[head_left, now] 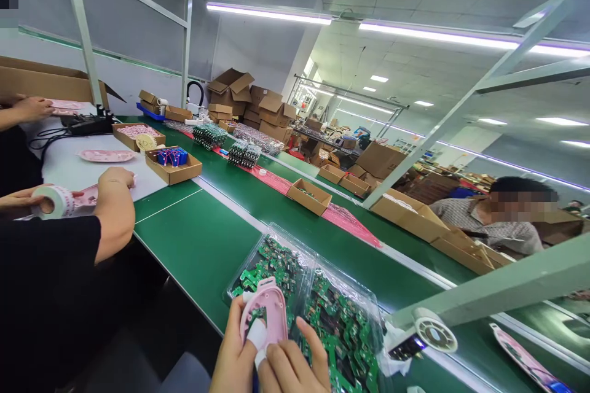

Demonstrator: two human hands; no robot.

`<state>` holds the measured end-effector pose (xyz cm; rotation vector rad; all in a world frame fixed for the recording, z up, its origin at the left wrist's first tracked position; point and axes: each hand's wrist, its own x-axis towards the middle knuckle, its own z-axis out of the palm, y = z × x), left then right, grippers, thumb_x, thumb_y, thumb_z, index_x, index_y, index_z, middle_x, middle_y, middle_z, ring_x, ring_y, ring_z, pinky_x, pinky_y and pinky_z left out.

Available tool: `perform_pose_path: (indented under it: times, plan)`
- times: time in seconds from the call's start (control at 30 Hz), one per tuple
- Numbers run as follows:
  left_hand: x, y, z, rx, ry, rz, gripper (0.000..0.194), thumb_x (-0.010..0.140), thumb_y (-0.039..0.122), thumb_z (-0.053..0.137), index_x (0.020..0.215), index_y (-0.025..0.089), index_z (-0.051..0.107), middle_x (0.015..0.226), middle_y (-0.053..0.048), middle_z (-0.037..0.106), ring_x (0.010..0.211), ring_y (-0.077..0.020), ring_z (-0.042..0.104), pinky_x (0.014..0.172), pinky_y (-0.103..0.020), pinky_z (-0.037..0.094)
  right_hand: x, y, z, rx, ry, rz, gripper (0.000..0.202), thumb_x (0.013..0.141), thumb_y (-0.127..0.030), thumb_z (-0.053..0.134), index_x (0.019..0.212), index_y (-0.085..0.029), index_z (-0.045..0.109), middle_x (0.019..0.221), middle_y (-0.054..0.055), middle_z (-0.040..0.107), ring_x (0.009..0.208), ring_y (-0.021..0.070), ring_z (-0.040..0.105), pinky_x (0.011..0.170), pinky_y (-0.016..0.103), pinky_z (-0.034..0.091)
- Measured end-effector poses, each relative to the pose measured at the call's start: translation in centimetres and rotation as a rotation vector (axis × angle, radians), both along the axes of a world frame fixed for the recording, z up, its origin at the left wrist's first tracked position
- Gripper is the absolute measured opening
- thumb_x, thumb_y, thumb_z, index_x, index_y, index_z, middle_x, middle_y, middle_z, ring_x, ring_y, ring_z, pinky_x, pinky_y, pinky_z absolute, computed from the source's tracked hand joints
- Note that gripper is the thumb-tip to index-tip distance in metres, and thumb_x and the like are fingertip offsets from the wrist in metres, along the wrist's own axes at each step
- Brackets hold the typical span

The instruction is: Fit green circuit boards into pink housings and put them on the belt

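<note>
My left hand [233, 347] grips a pink plastic shell [277, 310] from its left side, the thumb pressing inside the rim. White covers sit on some fingertips. The shell is tilted with its hollow side towards me, and a small green circuit board [259, 314] shows partly inside, behind the thumb. My right hand [295, 368] holds the shell's lower end with bent fingers, its index finger sticking out. What else its fingertips pinch is hidden. Just beyond both hands, clear plastic trays [314, 261] hold many green circuit boards.
To the left, a co-worker's hands work near a tape roll [54, 201] and a pink shell [107, 155]. A cardboard box [177, 173] holds blue parts. A metal frame bar [507, 282] crosses at right, near a small white fan-like device [436, 333]. Another person sits opposite.
</note>
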<state>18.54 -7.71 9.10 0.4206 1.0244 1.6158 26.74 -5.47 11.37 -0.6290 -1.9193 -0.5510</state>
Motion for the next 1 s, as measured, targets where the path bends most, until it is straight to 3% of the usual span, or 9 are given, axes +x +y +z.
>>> perform_pose_path:
  times: [0.13, 0.3, 0.4, 0.5, 0.57, 0.67, 0.73, 0.83, 1.0]
  plan:
    - [0.0, 0.2, -0.6, -0.007, 0.011, 0.076, 0.048, 0.068, 0.025, 0.06, 0.115, 0.022, 0.052, 0.113, -0.007, 0.07, 0.105, -0.0235, 0.062, 0.092, -0.029, 0.042, 0.2, 0.8, 0.2, -0.067, -0.063, 0.074, 0.043, 0.095, -0.008, 0.034, 0.057, -0.021, 0.05, 0.051, -0.006, 0.051, 0.05, 0.0085, 0.047, 0.107, 0.036, 0.034]
    - [-0.8, 0.5, -0.6, 0.054, -0.099, 0.001, 0.046, 0.065, 0.019, 0.068, 0.11, 0.023, 0.06, 0.109, -0.005, 0.073, 0.107, -0.0254, 0.063, 0.09, -0.031, 0.046, 0.6, 1.0, 0.1, -0.1, -0.201, 0.078, 0.04, 0.094, -0.008, 0.037, 0.06, -0.021, 0.055, 0.053, -0.006, 0.054, 0.054, 0.0098, 0.051, 0.111, 0.04, 0.028]
    - [-1.9, 0.7, 0.0, 0.042, -0.186, -0.086, 0.048, 0.063, 0.029, 0.081, 0.107, 0.021, 0.065, 0.112, -0.006, 0.073, 0.111, -0.0288, 0.063, 0.096, -0.035, 0.046, 1.4, 1.3, -1.8, -0.152, 0.078, 0.013, 0.037, 0.099, -0.031, 0.039, 0.072, -0.026, 0.063, 0.064, -0.004, 0.064, 0.067, 0.0136, 0.061, 0.115, 0.043, 0.024]
    - [-2.9, 0.8, 0.9, -0.001, -0.212, -0.151, 0.055, 0.06, 0.04, 0.084, 0.11, 0.023, 0.069, 0.113, -0.006, 0.074, 0.114, -0.0309, 0.062, 0.102, -0.04, 0.044, 3.5, 1.6, -4.0, -0.372, 0.227, -0.198, 0.035, 0.09, -0.057, 0.047, 0.101, -0.031, 0.068, 0.098, 0.005, 0.071, 0.102, 0.0273, 0.063, 0.102, 0.05, 0.043]
    - [-3.0, 0.7, 1.2, -0.026, -0.201, -0.14, 0.057, 0.056, 0.043, 0.086, 0.107, 0.024, 0.072, 0.113, -0.005, 0.075, 0.119, -0.0316, 0.059, 0.107, -0.04, 0.039, 5.1, 1.5, -4.7, -0.521, 0.161, -0.284, 0.037, 0.086, -0.053, 0.057, 0.115, -0.031, 0.064, 0.113, 0.008, 0.068, 0.115, 0.034, 0.057, 0.088, 0.051, 0.054]
    - [-2.8, 0.7, 0.9, -0.051, -0.155, -0.119, 0.058, 0.047, 0.047, 0.089, 0.099, 0.025, 0.076, 0.109, -0.006, 0.076, 0.126, -0.0324, 0.054, 0.114, -0.041, 0.03, 6.4, 0.9, -4.3, -0.623, 0.135, -0.256, 0.037, 0.088, -0.044, 0.059, 0.123, -0.032, 0.06, 0.121, 0.008, 0.065, 0.116, 0.0325, 0.059, 0.083, 0.045, 0.059]
    - [-2.6, 0.7, 0.4, -0.052, -0.125, -0.119, 0.058, 0.045, 0.048, 0.09, 0.097, 0.025, 0.077, 0.109, -0.006, 0.077, 0.127, -0.0334, 0.052, 0.116, -0.042, 0.027, 6.5, 0.3, -3.6, -0.621, 0.155, -0.232, 0.034, 0.091, -0.044, 0.054, 0.122, -0.033, 0.059, 0.127, 0.008, 0.062, 0.116, 0.0308, 0.061, 0.083, 0.044, 0.06]
    - [-2.4, 0.6, 0.1, -0.048, -0.07, -0.104, 0.057, 0.043, 0.051, 0.089, 0.093, 0.025, 0.079, 0.106, -0.006, 0.077, 0.129, -0.0352, 0.05, 0.116, -0.045, 0.024, 6.0, -0.2, -3.2, -0.531, 0.132, -0.213, 0.03, 0.093, -0.043, 0.049, 0.118, -0.033, 0.062, 0.132, 0.009, 0.058, 0.119, 0.0337, 0.058, 0.088, 0.052, 0.057]
    - [-2.1, 0.2, 1.2, -0.055, -0.088, -0.091, 0.052, 0.042, 0.051, 0.089, 0.087, 0.025, 0.079, 0.102, -0.006, 0.078, 0.124, -0.0363, 0.054, 0.113, -0.047, 0.031, 4.9, 0.4, -4.0, -0.549, 0.137, -0.232, 0.037, 0.091, -0.047, 0.051, 0.114, -0.021, 0.065, 0.118, 0.015, 0.068, 0.106, 0.0335, 0.067, 0.078, 0.049, 0.062]
